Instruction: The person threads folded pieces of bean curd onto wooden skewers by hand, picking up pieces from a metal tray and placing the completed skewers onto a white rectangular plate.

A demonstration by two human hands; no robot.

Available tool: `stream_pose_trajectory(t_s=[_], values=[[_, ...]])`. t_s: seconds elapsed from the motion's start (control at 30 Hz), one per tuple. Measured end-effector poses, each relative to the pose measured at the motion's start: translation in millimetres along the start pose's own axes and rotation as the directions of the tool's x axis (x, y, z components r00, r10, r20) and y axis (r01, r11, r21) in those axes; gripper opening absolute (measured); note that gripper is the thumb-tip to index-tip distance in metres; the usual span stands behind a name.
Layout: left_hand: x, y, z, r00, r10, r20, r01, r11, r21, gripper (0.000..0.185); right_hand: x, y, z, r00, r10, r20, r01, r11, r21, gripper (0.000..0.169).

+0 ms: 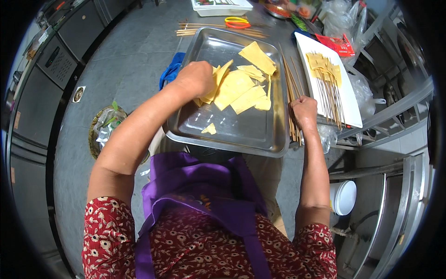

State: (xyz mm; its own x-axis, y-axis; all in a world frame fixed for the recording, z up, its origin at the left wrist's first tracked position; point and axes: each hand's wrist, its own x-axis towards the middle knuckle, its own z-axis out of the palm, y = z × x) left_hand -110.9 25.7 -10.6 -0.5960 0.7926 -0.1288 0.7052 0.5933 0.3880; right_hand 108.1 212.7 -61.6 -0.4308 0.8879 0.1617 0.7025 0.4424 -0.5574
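A steel tray (240,134) holds yellow sheets of what looks like tofu skin (234,87), some folded or overlapping. My left hand (197,78) is over the tray's left part, its fingers curled at the leftmost sheets; the fingertips are hidden, so its grip cannot be told. Right of the tray, my right hand (304,108) is closed around the lower part of a thin wooden skewer, beside a row of loose skewers (290,83). On a white rectangular tray (350,104) farther right lie several skewers threaded with folded yellow sheets (324,66).
Behind the steel tray lie more skewers (190,32) and scissors with yellow and orange handles (237,23). A white container (223,12) stands beyond them. A red packet (336,44) and plastic bags (339,21) are at the right. A lined waste basket (93,134) stands on the floor at left.
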Motion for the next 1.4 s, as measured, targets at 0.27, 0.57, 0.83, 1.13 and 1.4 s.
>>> stream_pose_trajectory(t_s=[0.27, 0.57, 0.83, 1.13, 1.4], values=[[14.8, 31.7, 16.4, 0.967, 0.221, -0.128, -0.197, 0.965, 0.176, 0.025, -17.3, 19.4, -11.5, 0.994, -0.020, -0.106, 0.043, 0.974, 0.224, 0.011], [27.3, 35.7, 32.7, 0.959, 0.266, -0.096, -0.220, 0.916, 0.337, 0.022, -104.1, 7.8, -49.9, 0.981, 0.147, -0.129, -0.021, 0.734, 0.679, 0.003], [27.6, 40.4, 24.7, 0.971, 0.229, -0.073, -0.190, 0.918, 0.347, 0.020, -160.1, 13.0, -27.3, 0.990, 0.093, 0.103, -0.131, 0.381, 0.915, 0.010], [40.3, 15.6, 6.4, 0.970, -0.231, 0.071, 0.242, 0.925, -0.293, 0.017, -181.5, 2.3, -21.4, 0.951, 0.037, 0.307, -0.307, 0.219, 0.926, 0.021], [21.4, -25.4, -9.0, 0.969, -0.094, 0.227, 0.246, 0.381, -0.891, 0.005, -183.3, -12.9, -18.1, 0.909, -0.003, 0.417, -0.390, 0.347, 0.853, 0.012]])
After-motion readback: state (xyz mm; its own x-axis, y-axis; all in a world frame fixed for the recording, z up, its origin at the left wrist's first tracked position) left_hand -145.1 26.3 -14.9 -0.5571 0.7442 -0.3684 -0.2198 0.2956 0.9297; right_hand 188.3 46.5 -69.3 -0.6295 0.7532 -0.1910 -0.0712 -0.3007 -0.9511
